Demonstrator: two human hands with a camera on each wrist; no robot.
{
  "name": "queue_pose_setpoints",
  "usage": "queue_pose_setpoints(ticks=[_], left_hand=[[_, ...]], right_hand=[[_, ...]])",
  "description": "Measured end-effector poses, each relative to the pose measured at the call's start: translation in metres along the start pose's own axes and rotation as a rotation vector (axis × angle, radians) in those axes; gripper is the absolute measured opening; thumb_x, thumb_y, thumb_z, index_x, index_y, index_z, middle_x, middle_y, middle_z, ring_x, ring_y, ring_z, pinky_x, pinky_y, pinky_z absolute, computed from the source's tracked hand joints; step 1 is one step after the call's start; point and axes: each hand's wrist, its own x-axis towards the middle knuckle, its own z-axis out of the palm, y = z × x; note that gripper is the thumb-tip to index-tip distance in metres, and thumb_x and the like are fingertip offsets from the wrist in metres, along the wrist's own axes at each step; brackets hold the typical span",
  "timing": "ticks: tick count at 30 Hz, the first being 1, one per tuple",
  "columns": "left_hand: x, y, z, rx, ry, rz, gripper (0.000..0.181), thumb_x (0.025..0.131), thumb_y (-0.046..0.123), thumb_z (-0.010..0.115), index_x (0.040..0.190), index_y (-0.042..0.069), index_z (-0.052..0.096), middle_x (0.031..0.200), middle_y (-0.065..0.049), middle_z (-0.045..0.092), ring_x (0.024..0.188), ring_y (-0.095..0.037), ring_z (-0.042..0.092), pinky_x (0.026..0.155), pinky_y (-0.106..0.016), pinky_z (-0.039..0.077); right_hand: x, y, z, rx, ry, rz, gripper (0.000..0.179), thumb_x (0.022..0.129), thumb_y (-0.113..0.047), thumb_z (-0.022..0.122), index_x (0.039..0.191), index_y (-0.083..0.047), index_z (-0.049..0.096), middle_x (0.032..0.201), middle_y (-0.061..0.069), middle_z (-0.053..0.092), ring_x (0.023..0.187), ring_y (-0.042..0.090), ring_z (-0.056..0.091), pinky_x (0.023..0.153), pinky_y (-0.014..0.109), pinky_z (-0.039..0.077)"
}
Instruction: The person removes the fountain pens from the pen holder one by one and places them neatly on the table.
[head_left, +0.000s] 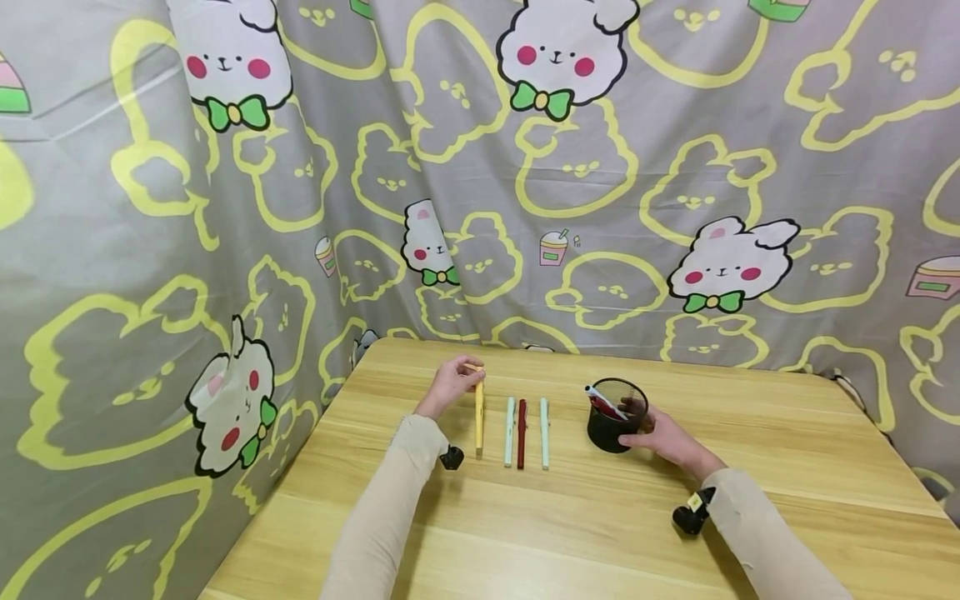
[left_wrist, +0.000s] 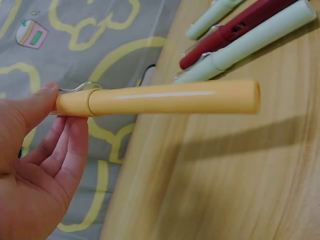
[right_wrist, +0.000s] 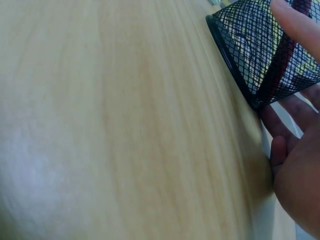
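My left hand (head_left: 453,383) pinches a yellow pen (head_left: 479,423) near its clip end, between thumb and fingers. In the left wrist view the pen's shadow falls on the wood apart from it. Right of it lie a mint green pen (head_left: 509,433), a dark red pen (head_left: 522,435) and a second mint pen (head_left: 545,435), roughly parallel. My right hand (head_left: 667,437) grips a black mesh pen holder (head_left: 606,435) from its right side, thumb in front and fingers behind. Inside the holder lean a dark red pen and a pale one, their lower parts behind the mesh.
The light wooden table (head_left: 510,533) reaches back to a grey curtain (head_left: 480,183) with yellow outlines and white cartoon animals. The curtain also hangs along the left side. Each wrist wears a small black camera, seen below the left cuff (head_left: 420,437) and the right cuff (head_left: 729,493).
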Motion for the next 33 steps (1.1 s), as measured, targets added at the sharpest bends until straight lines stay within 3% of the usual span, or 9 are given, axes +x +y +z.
queue_pose_setpoints(ticks=[6,10,14,20,25,33], left_hand=[[-0.001,-0.004,0.008,0.056,-0.009,-0.017,0.021,0.092,0.005,0.062,0.110,-0.004,0.063,0.089,-0.013,0.065,0.077,-0.017,0.062,0.075,-0.038,0.055],[0.001,-0.008,0.012,0.085,-0.005,-0.013,0.021,0.092,0.005,0.062,0.111,-0.004,0.063,0.089,-0.015,0.064,0.076,-0.018,0.062,0.075,-0.040,0.054],[0.002,-0.011,0.014,0.122,-0.021,-0.021,0.024,0.092,0.003,0.061,0.114,-0.007,0.061,0.089,-0.016,0.064,0.075,-0.020,0.063,0.073,-0.039,0.055],[0.002,-0.021,0.016,0.216,-0.073,-0.039,0.030,0.092,0.008,0.061,0.119,-0.005,0.060,0.093,-0.012,0.065,0.082,-0.022,0.063,0.070,-0.032,0.053],[0.002,-0.029,0.020,0.216,-0.115,-0.059,0.030,0.091,0.007,0.062,0.118,-0.005,0.060,0.093,-0.012,0.065,0.084,-0.026,0.064,0.074,-0.038,0.053],[0.000,-0.035,0.025,0.246,-0.176,-0.094,0.028,0.090,0.008,0.064,0.115,-0.005,0.061,0.093,-0.011,0.065,0.081,-0.021,0.063,0.069,-0.031,0.052]], right_hand=[[-0.001,0.000,0.000,-0.013,0.006,0.019,0.075,0.083,-0.011,0.074,0.140,0.010,0.031,0.138,0.029,0.041,0.117,0.019,0.049,0.089,0.014,0.038],[-0.001,0.001,0.000,-0.028,0.008,0.042,0.076,0.082,-0.014,0.075,0.141,0.008,0.032,0.138,0.027,0.042,0.119,0.024,0.048,0.088,0.014,0.038],[0.000,0.002,-0.001,-0.017,-0.004,0.025,0.076,0.082,-0.012,0.074,0.141,0.009,0.031,0.138,0.028,0.041,0.118,0.021,0.048,0.089,0.014,0.038],[0.000,0.002,0.000,0.011,-0.006,0.024,0.077,0.081,-0.012,0.075,0.141,0.009,0.032,0.139,0.027,0.041,0.110,0.002,0.050,0.088,0.013,0.037],[-0.001,0.001,-0.001,-0.002,-0.006,0.007,0.075,0.082,-0.011,0.074,0.140,0.010,0.031,0.138,0.028,0.041,0.114,0.013,0.050,0.089,0.015,0.038],[-0.001,-0.002,-0.001,-0.006,-0.007,0.020,0.077,0.082,-0.012,0.074,0.141,0.010,0.030,0.139,0.029,0.040,0.118,0.021,0.048,0.089,0.016,0.038]])
